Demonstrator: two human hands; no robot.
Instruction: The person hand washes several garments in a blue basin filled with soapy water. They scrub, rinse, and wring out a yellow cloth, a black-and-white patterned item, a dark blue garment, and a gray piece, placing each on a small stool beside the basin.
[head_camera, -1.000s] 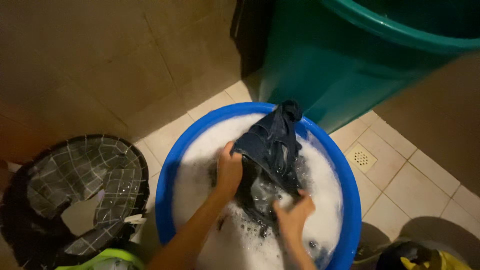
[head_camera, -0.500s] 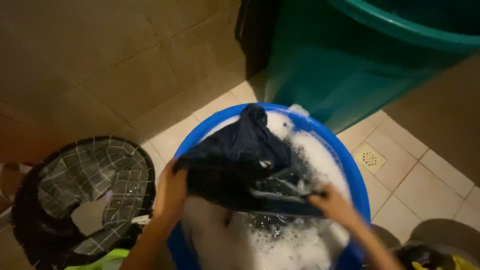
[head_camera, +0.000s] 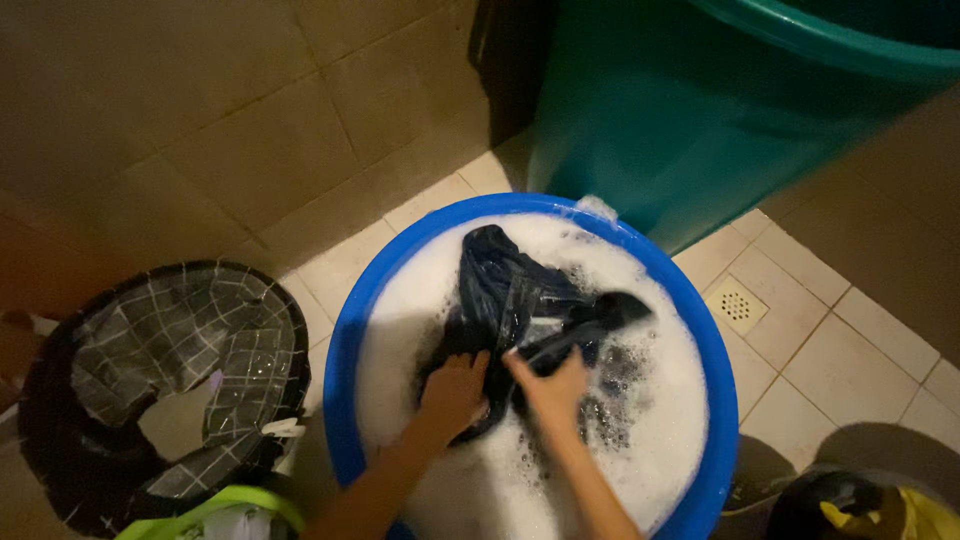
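Nearest the camera, both forearms reached up from the bottom edge into a blue basin (head_camera: 345, 330) filled with white suds (head_camera: 400, 320). The left hand (head_camera: 453, 393) was closed over the near edge of a dark wet garment (head_camera: 515, 290), fingers curled into the cloth. The right hand (head_camera: 552, 385), close beside the left, gripped a fold of the same garment between fingers and thumb; blur hid the exact finger positions. The garment lay bunched in the middle of the basin, partly sunk in the foam, its far end humped above the surface towards the back rim.

Left of the basin stood a dark basket (head_camera: 60, 440) lined with grey checked cloth (head_camera: 215, 335). Right of the basin, a small square drain (head_camera: 737, 305) was set in the pale floor tiles (head_camera: 850, 350). Beyond the basin stood a large green tub (head_camera: 680, 120) against the tiled wall (head_camera: 200, 120).
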